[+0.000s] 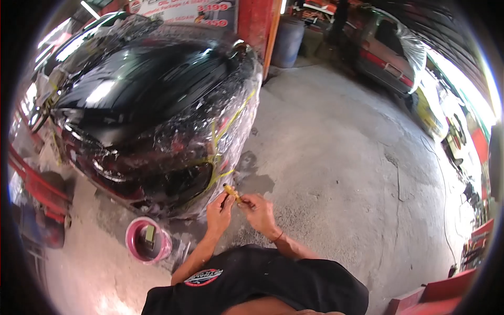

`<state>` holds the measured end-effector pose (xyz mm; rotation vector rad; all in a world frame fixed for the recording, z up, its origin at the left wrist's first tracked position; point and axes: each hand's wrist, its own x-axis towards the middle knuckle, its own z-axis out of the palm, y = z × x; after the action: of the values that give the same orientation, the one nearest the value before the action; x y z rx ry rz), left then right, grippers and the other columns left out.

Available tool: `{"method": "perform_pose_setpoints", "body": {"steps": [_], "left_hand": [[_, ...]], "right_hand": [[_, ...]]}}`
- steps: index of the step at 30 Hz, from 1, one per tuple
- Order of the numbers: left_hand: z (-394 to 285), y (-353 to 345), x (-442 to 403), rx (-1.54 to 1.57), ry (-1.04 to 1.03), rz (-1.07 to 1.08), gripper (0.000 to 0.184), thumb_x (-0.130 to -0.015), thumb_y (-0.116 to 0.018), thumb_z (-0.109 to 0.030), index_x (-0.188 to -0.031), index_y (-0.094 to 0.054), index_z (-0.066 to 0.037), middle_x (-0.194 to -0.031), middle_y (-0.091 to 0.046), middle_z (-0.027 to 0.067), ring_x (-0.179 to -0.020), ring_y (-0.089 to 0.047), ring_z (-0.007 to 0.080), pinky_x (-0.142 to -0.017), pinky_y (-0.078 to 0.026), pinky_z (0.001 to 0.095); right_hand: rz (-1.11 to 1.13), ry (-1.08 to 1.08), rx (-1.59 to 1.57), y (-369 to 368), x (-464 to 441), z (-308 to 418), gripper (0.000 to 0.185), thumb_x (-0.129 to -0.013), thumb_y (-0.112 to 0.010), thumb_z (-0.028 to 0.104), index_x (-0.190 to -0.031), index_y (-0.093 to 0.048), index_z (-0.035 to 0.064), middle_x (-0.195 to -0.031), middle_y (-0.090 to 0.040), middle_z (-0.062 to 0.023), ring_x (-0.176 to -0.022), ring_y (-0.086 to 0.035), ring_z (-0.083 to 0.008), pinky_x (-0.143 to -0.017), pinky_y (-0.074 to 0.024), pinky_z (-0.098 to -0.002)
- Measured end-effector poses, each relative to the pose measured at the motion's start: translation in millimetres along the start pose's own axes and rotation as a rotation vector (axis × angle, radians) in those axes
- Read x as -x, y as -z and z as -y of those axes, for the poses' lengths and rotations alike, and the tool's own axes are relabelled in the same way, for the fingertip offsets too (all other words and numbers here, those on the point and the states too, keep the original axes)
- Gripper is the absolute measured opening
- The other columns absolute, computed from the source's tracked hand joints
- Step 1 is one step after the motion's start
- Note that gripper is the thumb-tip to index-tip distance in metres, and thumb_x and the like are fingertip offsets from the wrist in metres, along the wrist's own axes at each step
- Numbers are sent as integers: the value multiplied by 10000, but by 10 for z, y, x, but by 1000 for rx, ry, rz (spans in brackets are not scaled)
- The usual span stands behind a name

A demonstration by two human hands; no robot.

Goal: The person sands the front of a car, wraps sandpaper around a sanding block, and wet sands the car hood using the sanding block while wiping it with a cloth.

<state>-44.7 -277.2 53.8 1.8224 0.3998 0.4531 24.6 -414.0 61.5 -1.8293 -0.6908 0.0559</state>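
In front of my chest, both hands are close together over a small yellow object [231, 192] with a dark end; its kind is too small to make out. My left hand [219, 212] is closed, pinching it from the left. Also closed, my right hand [258, 212] has its fingers at the object's right end. Just beyond them stands a glossy black car [142, 79], its side wrapped in clear plastic sheeting [244, 113]. Strips of yellow tape [234, 116] run over the plastic near the corner closest to my hands.
A pink bucket [132, 237] with a greenish block [150, 233] inside stands on the concrete floor [325, 157] at lower left. A blue drum [287, 43] is by the red pillar [258, 23]. Another car [386, 55] is parked at upper right. Red metal parts [446, 291] lie lower right.
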Motion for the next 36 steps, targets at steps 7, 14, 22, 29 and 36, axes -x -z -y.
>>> {"method": "perform_pose_setpoints", "body": {"steps": [7, 14, 22, 29, 36], "left_hand": [[2, -165, -28, 416, -2, -147, 279, -992, -603, -102, -1219, -637, 58, -1059, -714, 86, -977, -630, 119, -862, -496, 263], [37, -27, -67, 452, 44, -57, 288, -926, -713, -91, -1173, -671, 51, -1015, -700, 40, -923, -623, 86, -848, -493, 236], [102, 53, -77, 469, 77, -27, 299, -892, -764, -135, -1117, -711, 54, -976, -712, 37, -875, -620, 85, -808, -497, 243], [65, 73, -84, 509, 56, 10, 330, -895, -765, -170, -1125, -711, 60, -971, -713, 41, -885, -615, 100, -821, -487, 248], [111, 37, -108, 505, -11, 16, 305, -917, -741, -170, -1115, -714, 60, -974, -713, 50, -892, -614, 104, -831, -489, 255]], "right_hand": [[-173, 290, 155, -69, 53, -46, 136, -858, -718, 75, -979, -723, 12, -928, -704, -169, -818, -680, -333, -708, -554, -369], [116, -32, -116, -57, 25, -156, 220, -1023, -541, 178, -1184, -589, 35, -922, -678, -125, -798, -679, -201, -689, -541, -336], [255, -229, -263, 78, -30, 167, 271, -1030, -528, 262, -1171, -496, 33, -800, -543, -30, -713, -495, -121, -636, -431, -321], [344, -194, -291, 111, -32, 181, 306, -977, -628, 190, -1196, -472, 42, -850, -527, -20, -780, -476, -92, -683, -414, -290], [312, -196, -332, 143, -11, 101, 205, -986, -618, 178, -1126, -543, 49, -841, -526, -8, -770, -467, -82, -678, -420, -291]]}}
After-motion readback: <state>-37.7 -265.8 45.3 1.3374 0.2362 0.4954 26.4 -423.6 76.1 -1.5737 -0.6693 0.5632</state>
